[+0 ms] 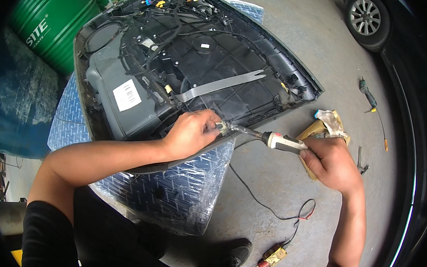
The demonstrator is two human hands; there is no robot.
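Note:
A black car door panel [219,58] lies inner side up in front of me. At its near edge, my left hand [192,132] has its fingertips closed around a small, dirty grey-green piece [222,128]; its kind is unclear. My right hand [332,162] grips the white and black handle of a soldering iron [283,142]. The iron's metal shaft points left, and its tip meets the small piece beside my left fingertips. A flat grey forked pry tool [222,86] rests across the panel just beyond my left hand.
Plastic-wrapped blue padding [168,200] supports the panel. Under my right hand sits a brown paper package [319,129]. A cable runs across the floor to a yellow device [272,256]. A green-handled tool [368,95] lies near the dark car [402,88]. Green drums [54,15] stand left.

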